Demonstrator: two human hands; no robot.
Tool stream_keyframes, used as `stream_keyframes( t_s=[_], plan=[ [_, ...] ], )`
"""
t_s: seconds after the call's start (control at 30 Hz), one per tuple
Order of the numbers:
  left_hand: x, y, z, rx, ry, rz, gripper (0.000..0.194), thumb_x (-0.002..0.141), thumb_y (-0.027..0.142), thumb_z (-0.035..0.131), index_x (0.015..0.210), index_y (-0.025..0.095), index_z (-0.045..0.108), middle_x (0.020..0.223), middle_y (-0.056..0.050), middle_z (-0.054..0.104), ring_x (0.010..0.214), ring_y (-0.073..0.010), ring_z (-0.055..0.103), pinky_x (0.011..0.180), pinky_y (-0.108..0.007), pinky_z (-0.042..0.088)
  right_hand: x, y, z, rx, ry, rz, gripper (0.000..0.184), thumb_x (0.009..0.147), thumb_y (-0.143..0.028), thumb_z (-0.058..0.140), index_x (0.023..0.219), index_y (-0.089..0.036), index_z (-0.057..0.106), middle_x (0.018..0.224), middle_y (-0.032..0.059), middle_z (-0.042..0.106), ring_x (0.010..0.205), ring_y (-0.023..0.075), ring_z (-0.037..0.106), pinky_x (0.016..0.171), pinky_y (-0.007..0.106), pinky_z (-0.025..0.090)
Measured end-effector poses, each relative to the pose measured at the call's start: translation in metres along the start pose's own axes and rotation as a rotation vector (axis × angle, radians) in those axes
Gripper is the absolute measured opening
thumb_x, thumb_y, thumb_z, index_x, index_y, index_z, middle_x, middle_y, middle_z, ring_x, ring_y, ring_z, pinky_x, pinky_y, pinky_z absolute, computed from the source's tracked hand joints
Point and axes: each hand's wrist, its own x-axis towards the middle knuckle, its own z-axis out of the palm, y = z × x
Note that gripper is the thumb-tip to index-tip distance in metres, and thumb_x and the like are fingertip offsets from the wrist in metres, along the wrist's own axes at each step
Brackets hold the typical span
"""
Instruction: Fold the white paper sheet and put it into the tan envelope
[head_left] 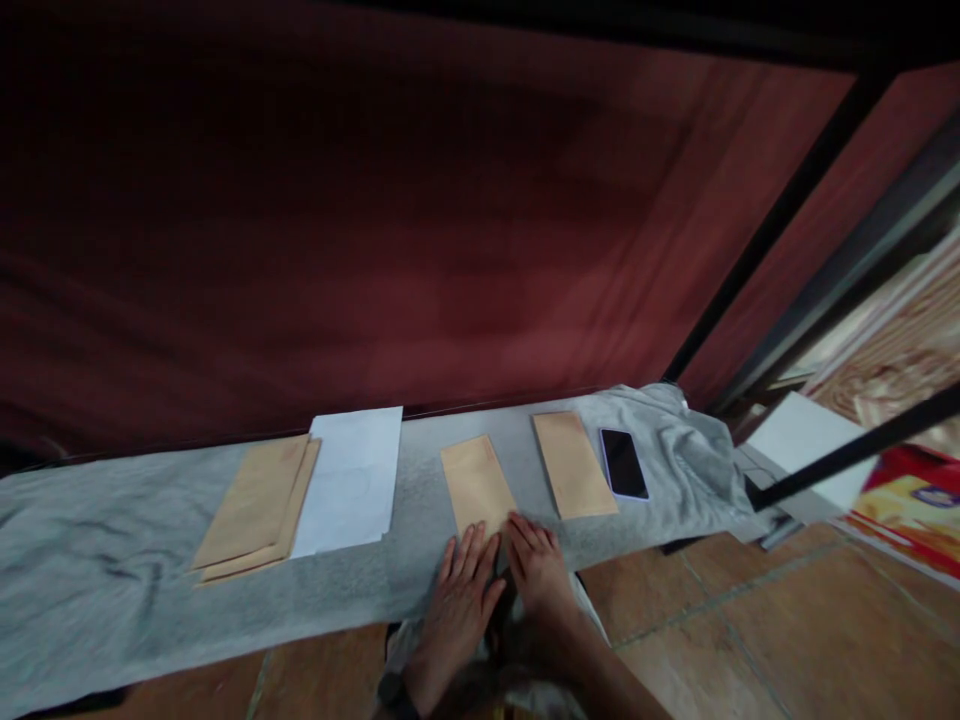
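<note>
A brown paper envelope (pixel 478 480) lies at a slant on the grey cloth in front of me. My left hand (pixel 463 590) rests flat on its near end, fingers stretched out. At the envelope's near right corner is my right hand (pixel 536 562), its fingers extended and lying close together on the paper. Whether the right fingertips pinch the edge is hard to make out. To the right sits another brown envelope (pixel 574 466), apart from both hands. Over on the left, several brown envelopes (pixel 251 500) are stacked beside a pile of white paper sheets (pixel 352 480).
A phone (pixel 624 464) with a dark screen lies right of the envelopes. Grey cloth (pixel 97 560) covers the narrow bench, bunched at its right end. Behind rises a dark red panel (pixel 465 250). A black metal bar (pixel 780 225) and a red-yellow box (pixel 911 505) stand at the right.
</note>
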Motion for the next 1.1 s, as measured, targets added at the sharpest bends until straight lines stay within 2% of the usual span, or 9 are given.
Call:
stream_keyframes(
  t_s=[0.17, 0.3, 0.4, 0.5, 0.6, 0.67, 0.8, 0.93, 1.1],
  plan=[
    [-0.011, 0.01, 0.012, 0.044, 0.078, -0.151, 0.059, 0.1, 0.036, 0.047, 0.158, 0.025, 0.037, 0.164, -0.014, 0.038, 0.151, -0.0318, 0.035, 0.116, -0.052, 0.04, 0.022, -0.003, -0.004, -0.016, 0.072, 0.225, 0.033, 0.095, -0.015, 0.051, 0.123, -0.019, 0.066, 0.117, 0.0145, 0.068, 0.106, 0.0293, 0.063, 0.097, 0.043, 0.049],
    [-0.013, 0.011, 0.022, 0.039, 0.123, -0.161, 0.057, 0.099, 0.035, 0.048, 0.155, 0.024, 0.043, 0.164, -0.015, 0.038, 0.152, -0.0351, 0.032, 0.115, -0.055, 0.041, 0.03, -0.007, 0.007, 0.0, 0.106, 0.288, 0.028, 0.092, -0.013, 0.049, 0.114, -0.018, 0.067, 0.106, 0.0128, 0.069, 0.103, 0.0282, 0.063, 0.095, 0.041, 0.051],
    [-0.012, 0.008, 0.025, 0.032, 0.148, -0.136, 0.055, 0.099, 0.034, 0.048, 0.152, 0.022, 0.047, 0.163, -0.016, 0.038, 0.151, -0.036, 0.033, 0.115, -0.055, 0.041, 0.034, -0.007, 0.015, 0.048, 0.166, 0.348, 0.034, 0.09, -0.012, 0.047, 0.119, -0.014, 0.065, 0.109, 0.016, 0.07, 0.108, 0.0303, 0.064, 0.097, 0.045, 0.051],
    [-0.011, 0.005, 0.025, 0.02, 0.147, -0.125, 0.056, 0.099, 0.035, 0.047, 0.153, 0.021, 0.046, 0.163, -0.017, 0.037, 0.152, -0.0362, 0.032, 0.115, -0.055, 0.04, 0.042, -0.003, 0.012, 0.247, 0.177, 0.431, 0.032, 0.085, -0.01, 0.049, 0.112, -0.012, 0.066, 0.108, 0.0182, 0.07, 0.107, 0.0317, 0.066, 0.097, 0.046, 0.051],
    [-0.01, 0.003, 0.025, 0.003, 0.164, -0.114, 0.057, 0.1, 0.035, 0.044, 0.155, 0.02, 0.044, 0.163, -0.017, 0.038, 0.152, -0.0363, 0.032, 0.116, -0.056, 0.039, 0.047, 0.0, 0.003, 0.381, 0.176, 0.464, 0.022, 0.08, -0.009, 0.05, 0.093, -0.018, 0.065, 0.094, 0.0111, 0.069, 0.094, 0.0257, 0.069, 0.09, 0.038, 0.054],
    [-0.01, 0.004, 0.025, -0.004, 0.19, -0.109, 0.059, 0.1, 0.034, 0.042, 0.157, 0.02, 0.04, 0.162, -0.017, 0.039, 0.152, -0.0361, 0.032, 0.115, -0.057, 0.039, 0.046, -0.001, -0.002, 0.508, 0.184, 0.472, 0.018, 0.08, -0.012, 0.051, 0.091, -0.021, 0.063, 0.09, 0.006, 0.069, 0.086, 0.0212, 0.069, 0.083, 0.033, 0.056],
    [-0.008, 0.004, 0.025, -0.021, 0.221, -0.107, 0.063, 0.1, 0.033, 0.04, 0.16, 0.019, 0.031, 0.161, -0.018, 0.04, 0.151, -0.037, 0.033, 0.114, -0.059, 0.039, 0.036, -0.016, 0.0, 1.009, 0.163, 0.528, 0.023, 0.088, -0.034, 0.049, 0.109, -0.025, 0.056, 0.075, -0.0032, 0.066, 0.065, 0.0168, 0.066, 0.061, 0.028, 0.056],
    [-0.006, 0.006, 0.023, -0.035, 0.205, -0.118, 0.065, 0.099, 0.031, 0.038, 0.162, 0.023, 0.023, 0.161, -0.014, 0.041, 0.151, -0.0362, 0.034, 0.114, -0.06, 0.038, 0.034, -0.031, 0.007, 1.468, 0.246, 0.76, 0.037, 0.074, -0.05, 0.068, 0.101, -0.028, 0.056, 0.063, -0.0076, 0.058, 0.054, 0.0156, 0.061, 0.051, 0.027, 0.053],
    [-0.006, 0.01, 0.018, -0.04, 0.212, -0.139, 0.068, 0.101, 0.032, 0.036, 0.164, 0.026, 0.01, 0.164, -0.013, 0.037, 0.151, -0.0346, 0.035, 0.115, -0.058, 0.038, 0.04, -0.031, -0.001, 1.504, 0.298, 0.791, 0.04, 0.072, -0.054, 0.071, 0.098, -0.026, 0.058, 0.067, -0.0057, 0.061, 0.057, 0.0161, 0.063, 0.051, 0.028, 0.054]
  ],
)
